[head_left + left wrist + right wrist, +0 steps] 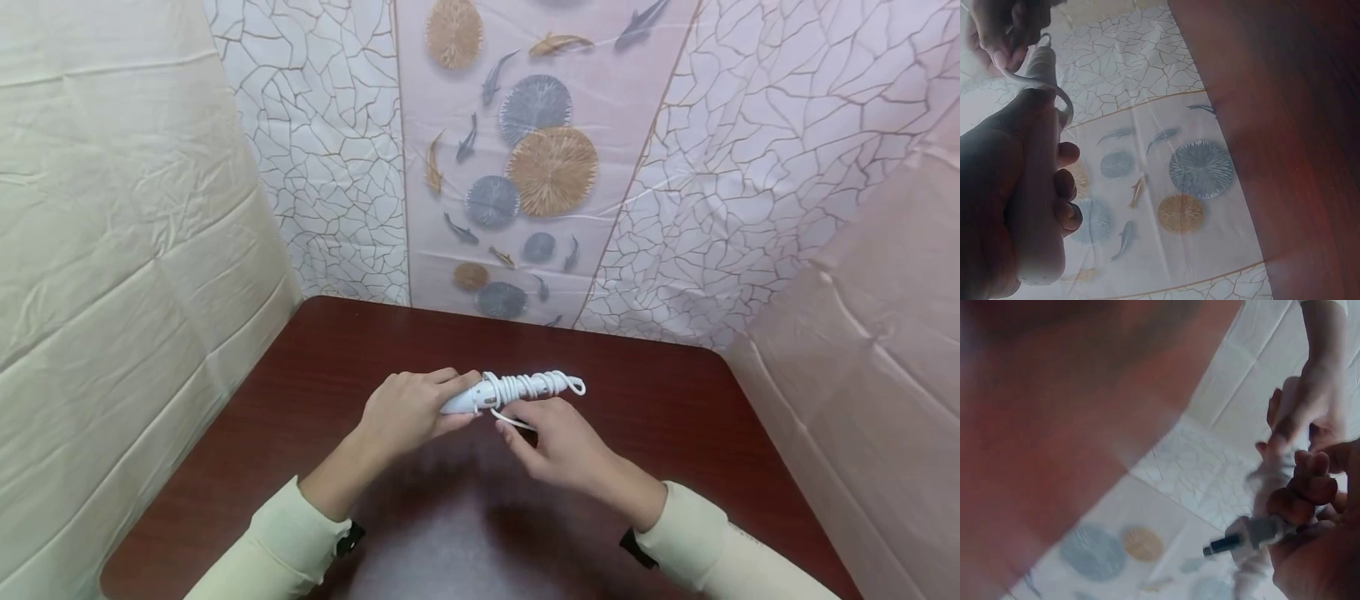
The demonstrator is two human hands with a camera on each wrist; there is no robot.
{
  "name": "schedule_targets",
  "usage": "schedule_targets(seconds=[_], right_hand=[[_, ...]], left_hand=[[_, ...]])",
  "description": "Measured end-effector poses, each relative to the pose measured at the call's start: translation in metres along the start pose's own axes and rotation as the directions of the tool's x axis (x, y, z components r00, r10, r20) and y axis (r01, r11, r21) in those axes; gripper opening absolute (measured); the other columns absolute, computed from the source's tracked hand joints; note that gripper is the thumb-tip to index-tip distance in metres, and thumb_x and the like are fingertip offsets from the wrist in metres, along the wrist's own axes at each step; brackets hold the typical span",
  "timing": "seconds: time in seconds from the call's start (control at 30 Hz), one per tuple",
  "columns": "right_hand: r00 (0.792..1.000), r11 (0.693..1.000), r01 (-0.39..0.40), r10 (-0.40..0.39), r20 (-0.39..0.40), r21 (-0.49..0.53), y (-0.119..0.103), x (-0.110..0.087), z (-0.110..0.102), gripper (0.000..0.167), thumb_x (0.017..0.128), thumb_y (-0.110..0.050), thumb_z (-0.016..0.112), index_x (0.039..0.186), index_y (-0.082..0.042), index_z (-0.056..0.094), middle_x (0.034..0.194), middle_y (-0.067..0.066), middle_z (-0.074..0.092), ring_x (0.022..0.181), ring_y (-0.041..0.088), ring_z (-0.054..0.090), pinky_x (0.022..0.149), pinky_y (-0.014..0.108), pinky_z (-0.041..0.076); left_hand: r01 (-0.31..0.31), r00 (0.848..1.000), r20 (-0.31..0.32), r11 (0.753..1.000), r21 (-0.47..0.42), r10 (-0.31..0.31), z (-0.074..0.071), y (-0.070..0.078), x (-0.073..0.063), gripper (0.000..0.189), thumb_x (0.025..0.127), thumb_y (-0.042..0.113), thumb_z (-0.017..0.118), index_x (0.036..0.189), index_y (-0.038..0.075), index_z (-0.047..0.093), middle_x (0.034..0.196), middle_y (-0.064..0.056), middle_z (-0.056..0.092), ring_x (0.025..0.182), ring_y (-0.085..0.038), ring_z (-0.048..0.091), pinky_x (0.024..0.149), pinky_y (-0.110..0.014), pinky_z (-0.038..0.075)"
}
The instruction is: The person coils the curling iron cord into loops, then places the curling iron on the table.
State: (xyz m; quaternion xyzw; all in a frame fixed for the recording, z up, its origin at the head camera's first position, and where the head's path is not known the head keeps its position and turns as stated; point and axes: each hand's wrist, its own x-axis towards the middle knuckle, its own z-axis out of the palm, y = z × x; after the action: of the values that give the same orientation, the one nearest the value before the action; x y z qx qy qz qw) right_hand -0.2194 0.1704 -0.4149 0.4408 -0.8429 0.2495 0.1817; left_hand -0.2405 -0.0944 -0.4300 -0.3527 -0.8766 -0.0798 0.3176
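Observation:
My left hand [408,408] grips a white wand-shaped appliance [459,403] by its smooth, rounded end, holding it above the table. In the left wrist view, the thumb lies along the appliance [1038,212] and the fingers curl round its far side. White cord [517,387] is wound in several turns round the other half, with a small loop standing off the tip. Just below the turns my right hand [562,442] pinches the cord's free stretch between thumb and fingers. A pale plug [1247,540] with a dark tip sticks out of that hand in the right wrist view.
Beneath the hands is a dark red-brown table [360,342] with rounded back corners. A patterned cloth [495,250] with fish and round shapes hangs behind it. Pale cloth walls [135,250] stand at both sides.

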Motion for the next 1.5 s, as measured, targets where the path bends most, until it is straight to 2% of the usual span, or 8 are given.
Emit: schedule_targets(seconds=[0.13, 0.33, 0.53, 0.67, 0.8, 0.97, 1.27, 1.5], right_hand=[[0.992, 0.973, 0.123, -0.117, 0.038, -0.193, -0.001, 0.011, -0.015, 0.01, 0.093, -0.015, 0.084, 0.094, -0.016, 0.074, 0.075, -0.01, 0.067, 0.063, 0.0, 0.051, 0.061, 0.022, 0.047], [0.975, 0.958, 0.198, -0.172, 0.14, -0.208, 0.0, 0.032, -0.039, 0.02, 0.086, -0.019, 0.096, 0.095, -0.018, 0.078, 0.087, -0.009, 0.075, 0.068, 0.005, 0.063, 0.064, 0.026, 0.054], [0.964, 0.99, 0.143, -0.14, 0.228, 0.002, 0.012, 0.048, -0.05, 0.028, 0.086, -0.022, 0.097, 0.1, -0.017, 0.073, 0.091, -0.009, 0.075, 0.076, 0.003, 0.064, 0.069, 0.025, 0.055], [0.954, 0.982, 0.039, -0.091, 0.286, 0.185, 0.024, 0.053, -0.053, 0.028, 0.089, -0.019, 0.094, 0.102, -0.015, 0.069, 0.089, -0.011, 0.074, 0.075, 0.001, 0.063, 0.068, 0.024, 0.055], [0.942, 0.949, -0.112, 0.007, 0.335, 0.294, 0.036, 0.054, -0.055, 0.024, 0.092, -0.016, 0.091, 0.103, -0.018, 0.07, 0.088, -0.011, 0.074, 0.078, 0.005, 0.066, 0.073, 0.027, 0.055], [0.916, 0.865, -0.261, 0.082, 0.394, 0.428, 0.049, 0.055, -0.055, 0.015, 0.095, -0.014, 0.087, 0.1, -0.018, 0.073, 0.089, -0.002, 0.073, 0.078, 0.012, 0.064, 0.072, 0.026, 0.053], [0.924, 0.784, -0.278, 0.061, 0.377, 0.555, 0.073, 0.048, -0.047, 0.006, 0.103, -0.008, 0.077, 0.104, -0.003, 0.079, 0.108, 0.011, 0.074, 0.098, 0.018, 0.069, 0.088, 0.029, 0.057], [0.937, 0.752, -0.246, 0.024, 0.348, 0.612, 0.086, 0.039, -0.043, 0.011, 0.105, -0.004, 0.071, 0.108, 0.003, 0.079, 0.11, 0.02, 0.074, 0.101, 0.015, 0.068, 0.088, 0.027, 0.056]], left_hand=[[-0.023, 1.0, 0.018, 1.0, 0.007, 0.023, 0.002, 0.002, -0.001, 0.049, 0.092, 0.05, 0.088, 0.133, 0.028, 0.077, 0.1, 0.01, 0.077, 0.06, -0.016, 0.065, 0.051, -0.034, 0.053], [-0.076, 0.996, 0.048, 0.997, 0.01, 0.076, 0.004, 0.005, -0.003, 0.05, 0.093, 0.055, 0.085, 0.135, 0.028, 0.078, 0.1, 0.011, 0.076, 0.06, -0.016, 0.066, 0.052, -0.033, 0.054], [-0.133, 0.989, 0.064, 0.991, -0.015, 0.133, 0.003, 0.006, -0.003, 0.047, 0.094, 0.053, 0.084, 0.134, 0.029, 0.077, 0.101, 0.014, 0.077, 0.065, -0.013, 0.067, 0.057, -0.032, 0.055], [-0.171, 0.984, 0.047, 0.985, -0.027, 0.172, 0.002, 0.007, -0.001, 0.048, 0.094, 0.051, 0.085, 0.135, 0.028, 0.077, 0.106, 0.014, 0.079, 0.072, -0.01, 0.073, 0.06, -0.03, 0.056], [-0.214, 0.977, 0.003, 0.976, -0.025, 0.215, 0.001, 0.007, 0.002, 0.048, 0.092, 0.051, 0.086, 0.134, 0.029, 0.077, 0.106, 0.014, 0.079, 0.077, -0.008, 0.075, 0.059, -0.029, 0.055], [-0.258, 0.963, -0.086, 0.966, -0.01, 0.256, 0.001, 0.009, 0.006, 0.05, 0.089, 0.051, 0.089, 0.132, 0.028, 0.077, 0.106, 0.015, 0.08, 0.074, -0.007, 0.073, 0.055, -0.027, 0.053], [-0.291, 0.932, -0.202, 0.954, 0.07, 0.299, 0.006, 0.01, 0.014, 0.058, 0.085, 0.054, 0.092, 0.132, 0.021, 0.079, 0.104, 0.012, 0.082, 0.074, -0.006, 0.074, 0.054, -0.024, 0.053], [-0.314, 0.923, -0.214, 0.947, 0.063, 0.32, 0.009, 0.013, 0.02, 0.054, 0.085, 0.053, 0.092, 0.124, 0.019, 0.078, 0.105, 0.009, 0.075, 0.067, -0.004, 0.067, 0.052, -0.023, 0.052]])
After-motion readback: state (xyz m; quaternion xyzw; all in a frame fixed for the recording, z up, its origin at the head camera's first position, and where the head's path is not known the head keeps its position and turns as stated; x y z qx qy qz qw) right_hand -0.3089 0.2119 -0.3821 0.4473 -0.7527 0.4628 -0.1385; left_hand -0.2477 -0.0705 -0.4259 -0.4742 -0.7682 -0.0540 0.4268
